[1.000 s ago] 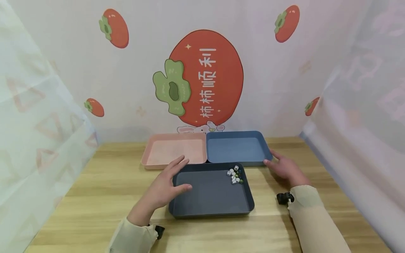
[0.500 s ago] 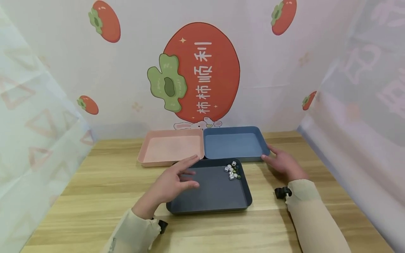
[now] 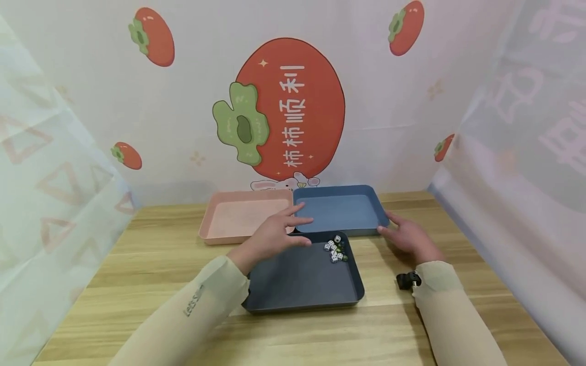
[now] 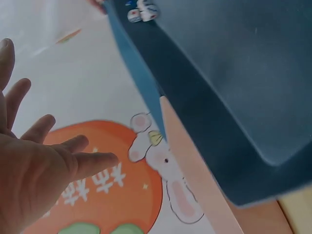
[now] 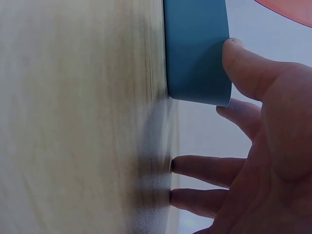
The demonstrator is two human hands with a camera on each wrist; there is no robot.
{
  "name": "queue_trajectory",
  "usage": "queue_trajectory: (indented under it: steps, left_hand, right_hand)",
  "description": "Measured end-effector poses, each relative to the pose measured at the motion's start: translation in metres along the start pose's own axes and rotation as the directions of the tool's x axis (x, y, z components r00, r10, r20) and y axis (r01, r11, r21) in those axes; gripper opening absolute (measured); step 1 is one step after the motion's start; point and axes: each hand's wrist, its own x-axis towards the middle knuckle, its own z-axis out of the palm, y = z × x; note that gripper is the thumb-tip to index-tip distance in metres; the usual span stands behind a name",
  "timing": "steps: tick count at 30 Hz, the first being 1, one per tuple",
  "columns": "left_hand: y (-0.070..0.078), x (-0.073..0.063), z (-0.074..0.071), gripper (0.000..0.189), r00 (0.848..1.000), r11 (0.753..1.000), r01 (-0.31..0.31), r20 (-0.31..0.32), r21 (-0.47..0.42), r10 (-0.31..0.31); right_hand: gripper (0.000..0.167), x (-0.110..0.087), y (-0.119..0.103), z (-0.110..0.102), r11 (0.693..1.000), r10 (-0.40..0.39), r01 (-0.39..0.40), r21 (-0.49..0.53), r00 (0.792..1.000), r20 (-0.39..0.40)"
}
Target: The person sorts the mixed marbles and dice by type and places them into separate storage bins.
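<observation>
At far left, a pale sleeve (image 3: 215, 284) with dark lettering, slanting across the surface (image 3: 105, 284). Then a pink tray (image 3: 242, 218), lying flat, partly behind the left grip (image 3: 272, 236). Left grip spread — fingers fanned, thumb apart — in the air over the far left part of the black tray (image 3: 297, 290). On the wall behind, a big persimmon print (image 3: 316, 101). In the black tray's far right corner, a cluster of white dice (image 3: 333, 247), with small dark pieces (image 3: 345, 258), some green, beside them. Beyond, edge to edge with the pink tray, a blue tray (image 3: 339, 211). At its near right corner, the right grip (image 3: 407, 239) — spread too, thumb on the rim, forefinger at the corner, other fingers apart. Rightmost, a second sleeve (image 3: 453, 310).
</observation>
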Motion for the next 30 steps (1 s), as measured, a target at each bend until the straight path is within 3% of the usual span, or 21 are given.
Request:
queue_trajectory:
  steps: [7,15,26,30]
  left_hand:
    - [0.0,0.022,0.019,0.054,0.996,0.999,0.017,0.085,-0.038,-0.014]
    - [-0.007,0.041,0.045,0.05,0.995,0.995,0.039,0.099,-0.093,-0.029]
    - [-0.013,0.049,0.068,0.046,0.991,0.987,0.116,0.08,-0.112,-0.108]
    - [-0.018,0.051,0.073,0.045,0.992,0.995,0.1,0.079,-0.025,-0.098]
  right_hand:
    - [0.08,0.0,0.001,0.001,1.0,0.003,-0.003,0.001,1.0,-0.007]
    - [0.082,0.0,0.001,-0.002,1.0,0.008,-0.008,0.024,1.0,-0.008]
    - [0.08,0.002,0.003,0.001,1.0,-0.017,0.017,-0.01,1.0,-0.016]
    - [0.081,0.003,0.003,0.001,1.0,-0.018,0.018,-0.002,1.0,-0.015]
